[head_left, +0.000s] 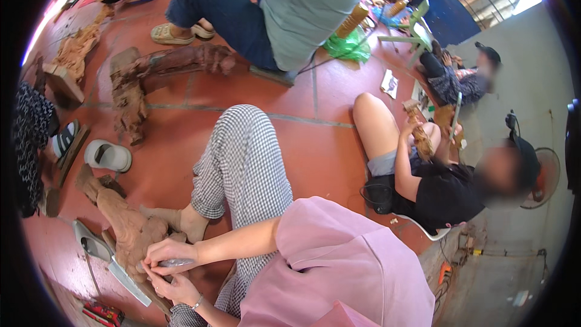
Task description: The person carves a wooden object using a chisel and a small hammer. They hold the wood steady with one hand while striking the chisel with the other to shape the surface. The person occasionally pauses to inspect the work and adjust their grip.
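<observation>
A carved piece of brown wood, knobbly with a long limb-like end, lies at the lower left beside my bare foot. My right hand is closed over it, around a small shiny greyish tool whose kind I cannot make out. Just below, my left hand, with a bracelet at the wrist, has its fingers bent close to the right fingertips at the wood. What the left fingers grip is hidden. A long pale flat strip lies along the near side of the wood.
Grey shoes and a sandal lie on the red tiles. A larger carved wood piece lies farther off. At right, a seated person holds a carving. Another person sits ahead. A red box is at lower left.
</observation>
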